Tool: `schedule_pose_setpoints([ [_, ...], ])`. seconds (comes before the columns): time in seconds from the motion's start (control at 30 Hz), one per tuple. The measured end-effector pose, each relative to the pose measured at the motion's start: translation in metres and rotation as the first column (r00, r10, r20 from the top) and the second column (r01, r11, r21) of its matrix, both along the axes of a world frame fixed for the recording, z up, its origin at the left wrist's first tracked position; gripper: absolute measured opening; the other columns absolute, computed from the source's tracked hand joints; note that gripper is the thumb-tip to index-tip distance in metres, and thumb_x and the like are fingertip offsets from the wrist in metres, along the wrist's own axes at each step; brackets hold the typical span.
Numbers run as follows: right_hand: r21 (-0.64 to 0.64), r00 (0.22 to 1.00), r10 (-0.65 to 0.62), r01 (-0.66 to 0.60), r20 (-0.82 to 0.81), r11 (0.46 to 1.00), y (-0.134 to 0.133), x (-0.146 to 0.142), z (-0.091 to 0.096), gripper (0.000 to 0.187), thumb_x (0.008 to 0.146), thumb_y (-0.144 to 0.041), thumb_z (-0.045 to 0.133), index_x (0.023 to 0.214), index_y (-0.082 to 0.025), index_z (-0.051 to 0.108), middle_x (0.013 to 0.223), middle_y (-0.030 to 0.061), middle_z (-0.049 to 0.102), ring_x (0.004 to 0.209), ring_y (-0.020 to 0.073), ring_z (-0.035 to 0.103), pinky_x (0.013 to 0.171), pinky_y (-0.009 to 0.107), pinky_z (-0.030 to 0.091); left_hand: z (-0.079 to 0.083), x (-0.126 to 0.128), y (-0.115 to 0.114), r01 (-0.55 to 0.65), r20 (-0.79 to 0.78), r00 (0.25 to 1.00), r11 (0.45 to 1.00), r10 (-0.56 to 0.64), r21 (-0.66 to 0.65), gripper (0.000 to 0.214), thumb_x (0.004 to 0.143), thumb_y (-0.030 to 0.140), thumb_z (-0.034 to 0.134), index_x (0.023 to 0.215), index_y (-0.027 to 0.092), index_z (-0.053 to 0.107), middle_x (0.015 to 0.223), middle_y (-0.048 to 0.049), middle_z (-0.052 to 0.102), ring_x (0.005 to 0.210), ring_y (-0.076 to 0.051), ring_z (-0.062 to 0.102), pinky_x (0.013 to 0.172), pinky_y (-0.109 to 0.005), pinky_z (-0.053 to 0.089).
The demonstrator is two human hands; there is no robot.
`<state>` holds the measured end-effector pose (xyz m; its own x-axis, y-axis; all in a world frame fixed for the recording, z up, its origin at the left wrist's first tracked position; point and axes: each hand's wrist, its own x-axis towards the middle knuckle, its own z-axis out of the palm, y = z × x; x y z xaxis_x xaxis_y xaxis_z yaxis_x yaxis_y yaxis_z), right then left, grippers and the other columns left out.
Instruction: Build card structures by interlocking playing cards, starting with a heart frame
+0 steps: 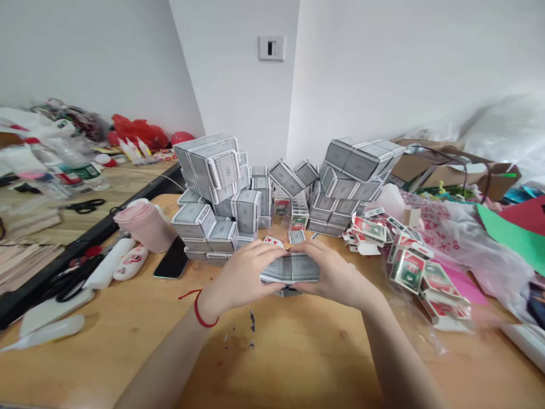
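Note:
Between my two hands is a block of grey-backed playing cards (290, 267), side by side in two packs, above the middle of the wooden table. My left hand (246, 267) grips its left end, thumb along the near edge and fingers over the far side. On the right end, my right hand (330, 267) closes the same way. Just beyond the hands a heart-faced playing card (273, 242) shows. Behind stand tall piles built of card blocks, one left (208, 165) and one right (357, 165). What lies under the held cards is mostly hidden.
Opened red-and-green card boxes (411, 270) lie heaped at the right beside plastic bags (481, 238). On the left are a phone (171, 259), a pink roll (143, 226), black scissors (79, 279) and a white squeeze bottle (53, 331). A wall rises behind the piles.

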<state>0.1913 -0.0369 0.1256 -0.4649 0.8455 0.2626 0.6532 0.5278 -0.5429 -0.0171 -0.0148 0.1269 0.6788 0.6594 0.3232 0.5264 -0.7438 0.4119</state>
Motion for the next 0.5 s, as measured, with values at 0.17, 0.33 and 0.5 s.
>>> schedule_pose_setpoints([
  [0.17, -0.009, 1.0, -0.019, 0.019, 0.005, 1.0, -0.0025, 0.0031, 0.0023, 0.058, 0.066, -0.027, 0.069, 0.119, -0.021, 0.045, 0.113, 0.0099, 0.053, 0.106, 0.0232, 0.051, 0.089, 0.038, 0.043, 0.0013, 0.0053, -0.0034, -0.064, 0.083, 0.994, 0.997, 0.068, -0.047, 0.049, 0.067, 0.028, 0.065, 0.113, 0.025, 0.048, 0.113, -0.003, 0.056, 0.104, -0.021, 0.051, 0.09, -0.037, 0.041],
  [0.33, -0.001, 0.998, -0.048, 0.048, 0.03, 0.999, -0.0025, 0.0076, 0.0019, 0.051, 0.065, -0.033, 0.07, 0.111, -0.019, 0.054, 0.105, 0.0101, 0.058, 0.093, 0.0231, 0.057, 0.08, 0.036, 0.047, 0.0025, 0.0047, -0.0057, -0.078, 0.135, 0.987, 0.992, 0.09, -0.097, 0.049, 0.064, 0.025, 0.067, 0.108, 0.024, 0.045, 0.109, -0.0022, 0.055, 0.102, -0.019, 0.052, 0.089, -0.034, 0.042],
  [0.5, 0.032, 1.0, -0.013, 0.013, 0.02, 0.999, 0.0009, 0.0065, -0.0007, 0.051, 0.065, -0.036, 0.07, 0.111, -0.018, 0.056, 0.103, 0.0106, 0.06, 0.09, 0.0226, 0.058, 0.078, 0.035, 0.047, -0.0005, 0.002, -0.0037, -0.069, 0.181, 0.979, 0.987, 0.094, -0.143, 0.046, 0.064, 0.024, 0.067, 0.104, 0.023, 0.044, 0.108, -0.0033, 0.055, 0.102, -0.02, 0.053, 0.088, -0.034, 0.042],
])
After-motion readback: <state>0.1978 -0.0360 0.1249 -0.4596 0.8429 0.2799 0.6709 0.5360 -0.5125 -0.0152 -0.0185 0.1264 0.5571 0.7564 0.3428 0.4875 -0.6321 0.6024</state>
